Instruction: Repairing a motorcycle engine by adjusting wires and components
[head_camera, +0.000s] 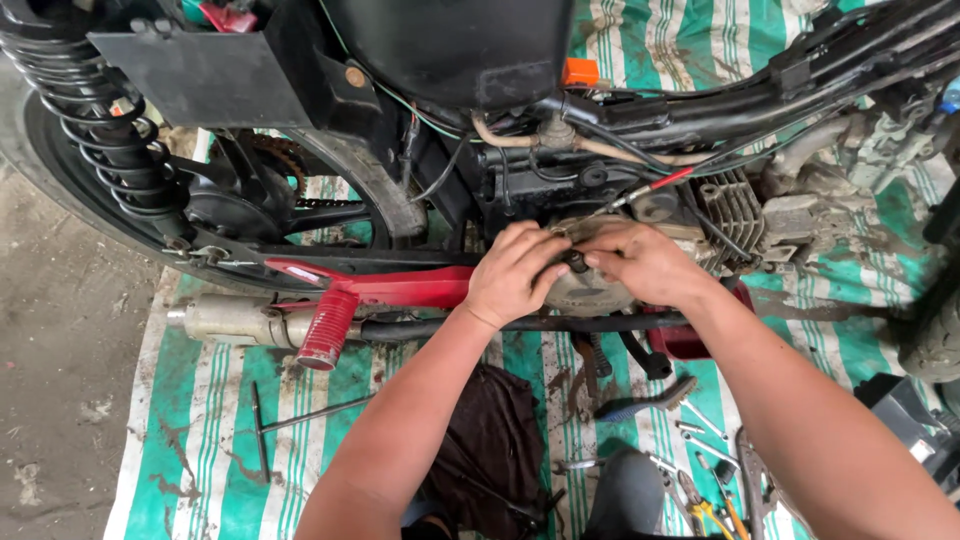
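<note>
Both hands, left hand and right hand, pinch a small dark part against the round engine cover, part mostly hidden by fingers.

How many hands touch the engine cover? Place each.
2. The left hand rests on the left of the round engine cover, the right hand on its right. No others show.

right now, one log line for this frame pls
left hand on round engine cover | right hand pinching small dark part | motorcycle on striped tarp | T-handle wrench lying untouched
</note>
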